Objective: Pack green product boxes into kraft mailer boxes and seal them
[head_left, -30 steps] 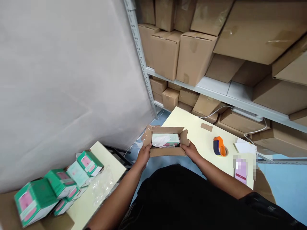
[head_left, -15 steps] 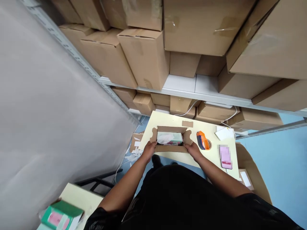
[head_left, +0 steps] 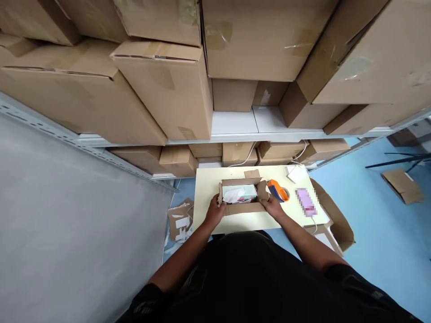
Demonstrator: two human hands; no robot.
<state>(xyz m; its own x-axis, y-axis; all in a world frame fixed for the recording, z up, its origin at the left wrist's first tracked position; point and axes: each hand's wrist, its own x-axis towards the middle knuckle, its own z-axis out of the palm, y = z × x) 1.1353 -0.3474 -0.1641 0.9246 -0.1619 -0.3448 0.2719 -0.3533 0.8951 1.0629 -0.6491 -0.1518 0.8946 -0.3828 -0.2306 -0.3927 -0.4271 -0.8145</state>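
Cardboard box (head_left: 243, 197) open on desk (head_left: 208, 215), flaps up. Left hand (head_left: 215, 211) and right hand (head_left: 273, 207) each clasp one end. Best fold side flaps evenly, keep green carton (head_left: 245, 192) flat inside.

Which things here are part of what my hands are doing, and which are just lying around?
In hand:
left hand
right hand
open cardboard box
green packet inside

Lying about:
tape dispenser
pink item
white paper
floor cardboard scraps
shelf cartons
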